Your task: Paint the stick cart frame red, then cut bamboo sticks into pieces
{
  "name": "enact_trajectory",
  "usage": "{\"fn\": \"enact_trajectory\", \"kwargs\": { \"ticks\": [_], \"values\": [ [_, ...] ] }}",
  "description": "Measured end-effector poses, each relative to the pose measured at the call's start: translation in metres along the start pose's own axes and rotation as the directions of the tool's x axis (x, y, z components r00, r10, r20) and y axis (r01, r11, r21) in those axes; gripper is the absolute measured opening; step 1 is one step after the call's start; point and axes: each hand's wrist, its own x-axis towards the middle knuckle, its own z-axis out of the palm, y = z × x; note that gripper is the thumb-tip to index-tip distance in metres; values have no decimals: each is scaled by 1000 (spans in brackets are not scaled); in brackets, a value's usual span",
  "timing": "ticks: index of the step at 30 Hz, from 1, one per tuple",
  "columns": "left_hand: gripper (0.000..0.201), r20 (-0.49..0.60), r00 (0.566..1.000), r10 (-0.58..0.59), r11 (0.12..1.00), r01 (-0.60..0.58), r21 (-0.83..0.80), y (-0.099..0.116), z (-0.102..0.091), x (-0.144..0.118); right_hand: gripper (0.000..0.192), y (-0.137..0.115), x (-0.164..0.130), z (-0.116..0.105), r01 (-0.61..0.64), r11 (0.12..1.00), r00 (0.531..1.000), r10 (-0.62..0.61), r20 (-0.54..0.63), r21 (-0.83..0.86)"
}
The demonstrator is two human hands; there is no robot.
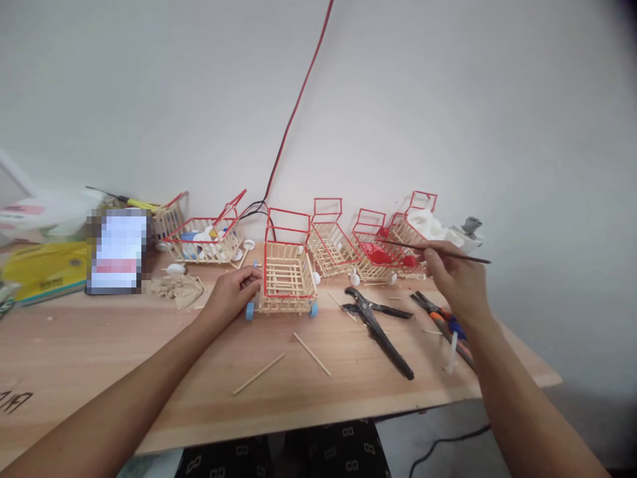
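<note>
A small wooden-stick cart [288,272] with red-painted top rails and blue wheels stands on the wooden table [149,372]. My left hand [233,294] rests against its left side, fingers touching the frame. My right hand [455,273] is shut on a thin paintbrush [438,251], whose tip reaches left toward a red paint cap [377,255] inside another stick cart [373,252]. Two more carts stand in the row, one beside the first [329,240] and one at the right end [414,222].
Black pliers [378,322] and orange-handled cutters [440,318] lie right of the cart. Loose sticks [259,374] lie near the front edge. A stick tray holding caps [204,242], a rag [179,289], a yellow package [44,269] and a red cable [298,99] stand behind.
</note>
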Motion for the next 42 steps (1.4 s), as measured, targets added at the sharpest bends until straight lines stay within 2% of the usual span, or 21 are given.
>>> {"fn": "enact_trajectory", "kwargs": {
  "ticks": [4,8,11,16,20,25,35,42],
  "values": [
    [22,18,1000,-9,1000,10,-21,-1,0,0,17,-44,-16,-13,12,962,1000,-9,-13,274],
    [21,11,1000,-14,1000,14,-27,-1,1,0,15,-80,-33,-16,64,879,991,-111,72,472],
    [20,2,1000,-11,1000,11,-27,0,1,0,16,-97,-42,-9,85,844,963,-205,173,529],
    [19,2,1000,2,999,-2,-50,-1,2,-1,15,-112,-48,8,110,842,913,-296,282,528],
    [17,-5,1000,2,998,-2,-59,-3,3,0,14,-116,-48,16,139,848,898,-325,297,511],
    [17,8,1000,-6,999,6,-48,0,1,0,14,-111,-48,15,134,868,883,-324,340,477],
    [18,-5,1000,-9,999,9,-35,5,0,0,13,-91,-49,-6,129,929,901,-256,350,347],
    [18,0,1000,-13,999,13,-35,9,-1,-1,13,-90,-48,-9,151,921,912,-270,308,360]
  ]
}}
